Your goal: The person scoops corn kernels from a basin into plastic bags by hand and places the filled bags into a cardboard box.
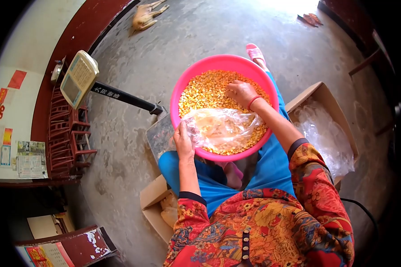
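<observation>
A round pink basin (225, 58) full of yellow corn kernels (206, 86) sits in front of my knees. My left hand (184, 141), at the basin's near left rim, is closed on the edge of a clear plastic bag (225, 124). The bag lies spread over the near half of the corn, and some kernels show through it. My right hand (243, 93), with a red bracelet at the wrist, is down on the corn toward the right side. Its fingers curl into the kernels, so their tips are hidden.
Left of the basin stands a platform scale (157, 133) with a tilted display (80, 79). An open cardboard box (316, 91) of clear plastic bags (323, 133) is at right; another box (153, 200) is near my left leg. Stacked wooden chairs (69, 129) and a lying dog (145, 17) are farther off.
</observation>
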Demonstrator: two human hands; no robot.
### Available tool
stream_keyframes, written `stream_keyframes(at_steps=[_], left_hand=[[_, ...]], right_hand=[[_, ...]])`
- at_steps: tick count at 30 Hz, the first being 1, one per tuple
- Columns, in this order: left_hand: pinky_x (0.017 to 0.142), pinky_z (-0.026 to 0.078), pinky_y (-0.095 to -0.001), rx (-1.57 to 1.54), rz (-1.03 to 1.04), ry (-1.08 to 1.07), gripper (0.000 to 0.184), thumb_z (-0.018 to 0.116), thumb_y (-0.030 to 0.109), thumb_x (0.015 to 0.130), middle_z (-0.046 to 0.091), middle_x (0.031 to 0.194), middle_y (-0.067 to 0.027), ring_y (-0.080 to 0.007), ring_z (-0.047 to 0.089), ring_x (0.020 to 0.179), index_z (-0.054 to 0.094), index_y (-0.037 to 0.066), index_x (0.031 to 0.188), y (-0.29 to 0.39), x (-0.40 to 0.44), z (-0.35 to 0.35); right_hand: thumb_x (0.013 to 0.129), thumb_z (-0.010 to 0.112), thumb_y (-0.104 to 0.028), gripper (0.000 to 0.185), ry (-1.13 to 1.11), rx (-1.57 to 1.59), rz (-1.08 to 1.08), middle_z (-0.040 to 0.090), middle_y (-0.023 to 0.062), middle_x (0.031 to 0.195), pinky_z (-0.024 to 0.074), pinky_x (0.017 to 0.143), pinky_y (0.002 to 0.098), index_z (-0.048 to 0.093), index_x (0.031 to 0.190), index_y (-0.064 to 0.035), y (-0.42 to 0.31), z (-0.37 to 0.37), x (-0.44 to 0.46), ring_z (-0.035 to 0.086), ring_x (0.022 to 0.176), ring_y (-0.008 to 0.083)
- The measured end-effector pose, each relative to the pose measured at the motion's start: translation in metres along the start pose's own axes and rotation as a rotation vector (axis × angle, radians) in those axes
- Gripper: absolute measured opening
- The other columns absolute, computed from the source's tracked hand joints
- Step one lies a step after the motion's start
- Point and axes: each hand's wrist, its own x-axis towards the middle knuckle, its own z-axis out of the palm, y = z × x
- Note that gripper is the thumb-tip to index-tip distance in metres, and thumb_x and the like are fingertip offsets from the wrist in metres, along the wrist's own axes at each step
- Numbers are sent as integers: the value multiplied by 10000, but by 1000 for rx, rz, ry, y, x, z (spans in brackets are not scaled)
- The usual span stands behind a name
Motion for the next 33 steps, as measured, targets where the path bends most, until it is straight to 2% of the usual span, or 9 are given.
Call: stream_keyframes(at_steps=[4,7,11,18,24,28,30,31,33], left_hand=[[383,379,-183,133,-68,-16,290,416,259,937,568,631,-12,-56,500,468,597,34,912,-1,3,5],[385,370,-183,160,-63,-12,291,416,261,938,558,623,-8,-53,483,458,597,35,907,-5,6,5],[394,367,-180,170,-106,43,295,433,288,931,554,623,-11,-56,473,470,594,46,880,-7,10,8],[368,332,-186,198,-117,68,299,417,292,936,540,611,-7,-50,441,429,590,55,875,-6,7,12],[395,348,-181,-34,-59,85,289,425,294,936,543,624,7,-47,455,458,577,73,828,-10,9,5],[407,350,-172,10,-5,17,270,427,270,937,535,622,18,-35,466,493,586,72,844,-10,5,2],[404,351,-172,4,17,-40,232,425,223,934,556,673,7,-31,473,509,576,50,967,-9,3,4],[404,351,-172,3,17,-41,232,425,223,934,556,673,7,-31,473,509,576,50,967,-6,2,4],[448,375,-161,-63,13,-124,253,438,133,915,567,755,-9,-33,488,562,500,34,1139,0,0,4]], right_hand=[[821,556,-299,222,227,424,246,638,124,747,461,607,375,635,846,-93,12,12,12,592,650,263],[860,527,-288,213,124,1169,841,527,-9,684,379,439,263,611,814,-97,3,-11,19,461,512,110],[900,483,-290,202,56,1619,717,463,-18,644,281,367,195,535,834,-106,-16,-25,19,409,488,70],[893,481,-262,189,-355,1736,500,462,-22,636,294,380,191,539,826,-96,-111,-23,-4,393,458,54],[870,508,-246,194,-654,1537,663,496,1,616,296,374,208,582,822,-73,-125,15,-31,419,461,66],[838,543,-215,168,-577,1345,679,522,25,628,325,375,229,602,836,-56,-119,17,-25,460,475,94],[806,573,-183,140,-246,1269,696,543,50,639,351,370,250,607,835,-51,-121,9,-18,491,483,126],[776,573,-191,177,-169,1226,665,604,85,696,431,450,280,634,782,-25,-119,8,-15,557,557,156],[788,580,-188,180,-142,1210,565,605,76,748,446,539,273,627,844,-23,-107,33,-5,563,640,140]])
